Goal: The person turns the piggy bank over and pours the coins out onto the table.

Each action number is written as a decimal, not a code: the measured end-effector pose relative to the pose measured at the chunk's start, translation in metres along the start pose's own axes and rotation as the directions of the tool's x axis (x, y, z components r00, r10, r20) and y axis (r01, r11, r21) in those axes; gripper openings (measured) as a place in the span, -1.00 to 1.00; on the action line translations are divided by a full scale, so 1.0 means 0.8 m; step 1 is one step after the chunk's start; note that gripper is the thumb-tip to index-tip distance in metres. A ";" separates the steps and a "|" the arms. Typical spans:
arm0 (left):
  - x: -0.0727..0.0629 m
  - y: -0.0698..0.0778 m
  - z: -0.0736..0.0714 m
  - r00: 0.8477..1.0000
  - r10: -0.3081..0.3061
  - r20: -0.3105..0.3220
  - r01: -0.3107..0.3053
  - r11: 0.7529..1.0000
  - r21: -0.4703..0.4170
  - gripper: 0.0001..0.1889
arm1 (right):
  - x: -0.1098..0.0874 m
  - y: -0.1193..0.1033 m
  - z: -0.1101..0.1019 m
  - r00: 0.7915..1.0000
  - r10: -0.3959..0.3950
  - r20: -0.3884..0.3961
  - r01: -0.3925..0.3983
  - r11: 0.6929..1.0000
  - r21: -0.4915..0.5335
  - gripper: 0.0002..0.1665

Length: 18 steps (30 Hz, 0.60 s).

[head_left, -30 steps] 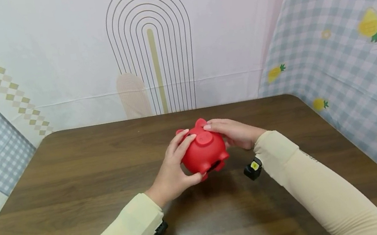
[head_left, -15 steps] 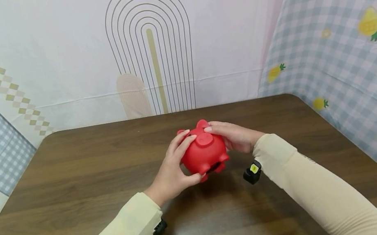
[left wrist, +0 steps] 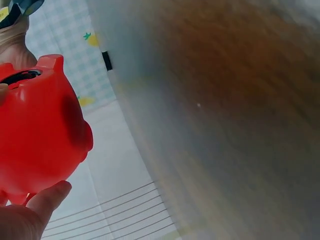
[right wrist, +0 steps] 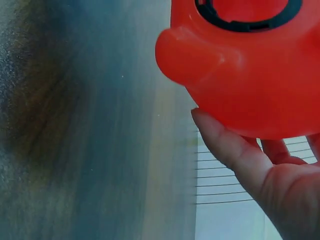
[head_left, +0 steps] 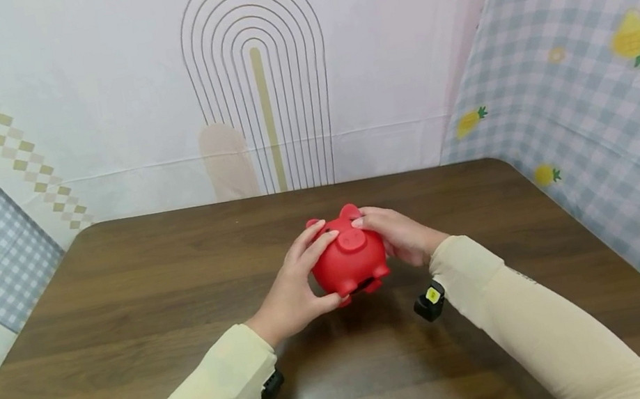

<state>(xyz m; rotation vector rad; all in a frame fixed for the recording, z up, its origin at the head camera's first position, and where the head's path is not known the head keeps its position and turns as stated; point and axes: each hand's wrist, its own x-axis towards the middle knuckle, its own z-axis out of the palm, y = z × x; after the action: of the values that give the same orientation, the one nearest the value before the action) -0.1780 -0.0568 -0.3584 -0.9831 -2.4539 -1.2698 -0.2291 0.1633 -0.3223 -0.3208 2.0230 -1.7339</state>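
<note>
**Pig held in both hands**

The left hand (head_left: 291,292) and right hand (head_left: 400,237) cup the red pig (head_left: 350,256) above the counter (head_left: 122,310), fingers curled round its sides, belly plug (right wrist: 245,15) facing the person. Likely step: turning it over; next calls for a steady grip.

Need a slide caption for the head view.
Both hands, left and right, hold a red piggy bank above a wooden table.

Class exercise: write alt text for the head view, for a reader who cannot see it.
Two hands hold a red piggy bank above a dark wooden table, the left hand and right hand gripping its sides. Patterned cloths hang behind.
</note>
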 end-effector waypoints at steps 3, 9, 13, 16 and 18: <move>0.001 -0.002 0.000 1.000 -0.002 0.012 0.002 1.000 0.017 -0.10 | 0.000 0.003 0.000 0.999 0.006 -0.034 -0.006 1.000 -0.006 -0.29; 0.002 -0.006 0.001 1.000 0.015 0.017 -0.016 0.997 0.069 -0.12 | -0.002 0.011 0.001 0.996 -0.014 -0.084 0.014 1.000 -0.004 -0.32; 0.003 -0.007 0.000 1.000 0.025 0.010 -0.026 0.995 0.097 -0.15 | -0.002 0.015 0.002 0.994 -0.040 -0.104 0.043 0.999 0.033 -0.34; 0.002 -0.007 -0.002 1.000 0.021 0.005 -0.021 0.994 0.108 -0.14 | 0.000 0.019 0.003 0.991 -0.058 -0.120 0.066 0.996 0.065 -0.35; 0.002 -0.007 -0.003 1.000 0.017 0.002 -0.017 0.994 0.105 -0.14 | 0.002 0.021 0.003 0.989 -0.066 -0.130 0.077 0.994 0.082 -0.36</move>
<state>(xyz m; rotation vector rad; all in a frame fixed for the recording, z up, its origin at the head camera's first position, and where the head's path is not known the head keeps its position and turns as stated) -0.1832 -0.0603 -0.3599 -0.9748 -2.4796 -1.1224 -0.2270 0.1633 -0.3392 -0.2646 2.0386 -1.9249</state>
